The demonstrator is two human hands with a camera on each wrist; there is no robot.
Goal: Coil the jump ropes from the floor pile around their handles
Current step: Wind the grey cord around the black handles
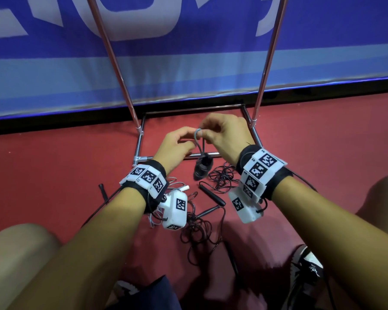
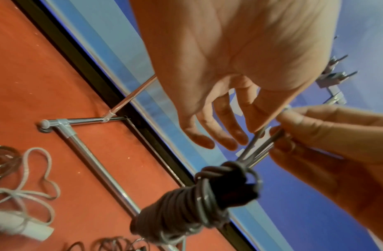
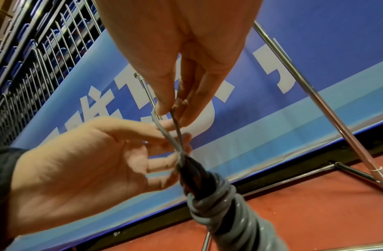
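Floor pile [image 1: 197, 224] in head view, wrist views lack

Bare red floor [image 1: 54, 175] to the left and right of the hands, open for passage. Ahead, blocked by a chrome tube frame [image 1: 139, 142]: base rails flat on the floor, two uprights slanting up from them, with a gap between the uprights. Behind the frame, closed off by a blue banner wall [image 1: 188, 63]. Below the wrists, cluttered by loose black rope loops [image 1: 195, 229], black handles [image 1: 212, 194] and a pale rope [image 2: 36, 178] with a white handle. Between left hand [image 1: 177, 146] and right hand [image 1: 224, 133], barred by the hanging coiled bundle [image 1: 203, 167], well clear of the floor.
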